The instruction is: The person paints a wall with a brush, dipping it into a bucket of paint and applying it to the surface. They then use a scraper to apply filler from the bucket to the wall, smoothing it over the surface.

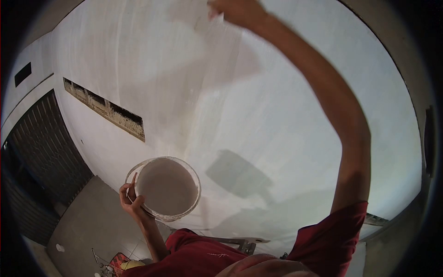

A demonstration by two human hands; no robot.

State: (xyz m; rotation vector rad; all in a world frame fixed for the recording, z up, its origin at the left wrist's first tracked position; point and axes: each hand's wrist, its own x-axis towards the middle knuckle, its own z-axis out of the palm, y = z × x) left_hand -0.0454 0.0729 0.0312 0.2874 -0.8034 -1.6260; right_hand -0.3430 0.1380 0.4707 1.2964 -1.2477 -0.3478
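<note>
While left hand (131, 198) clutches bucket (188, 177) at rim, fingers curled, right hand (237, 11) hangs high by wall (295, 115), fingers bent, hold unclear; bucket well below, leftward.

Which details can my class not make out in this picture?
Right hand, head view: blurred and cut off by the top edge, so whether it holds anything is unclear.
Bucket, head view: its own rim hides most of its outside.
Lettering on the shirt, head view: too small to read.
Small items at bottom left, head view: too small to identify.
</note>
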